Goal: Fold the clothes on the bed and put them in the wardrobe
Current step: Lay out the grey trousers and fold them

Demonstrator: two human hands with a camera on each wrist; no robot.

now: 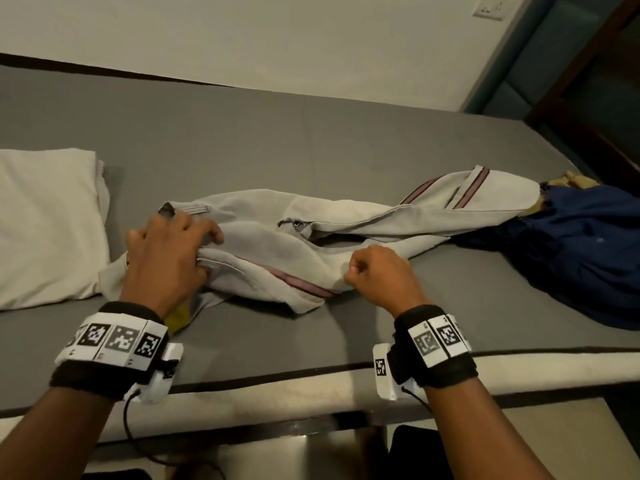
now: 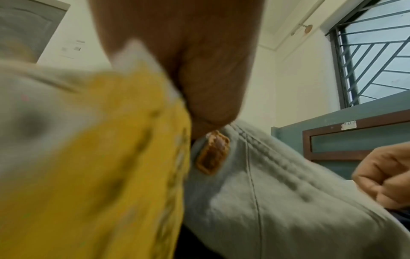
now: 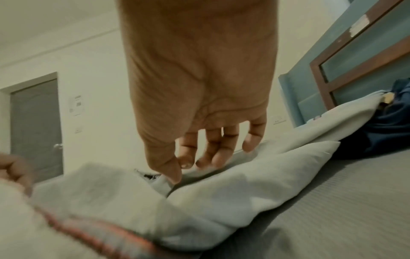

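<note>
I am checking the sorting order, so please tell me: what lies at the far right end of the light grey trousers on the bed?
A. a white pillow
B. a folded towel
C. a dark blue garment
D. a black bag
C: in the head view the trousers end against a crumpled dark blue garment; the white pillow lies at the opposite, left end.

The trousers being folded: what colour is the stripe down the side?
Dark red stripe on pale grey trousers, clearest in the head view.

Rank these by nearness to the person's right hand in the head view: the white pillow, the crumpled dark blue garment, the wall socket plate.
From the right hand:
1. Crumpled dark blue garment, on the grey bed to its right.
2. White pillow, far left, beyond the left hand.
3. Wall socket plate, high on the wall, upper right.
</note>
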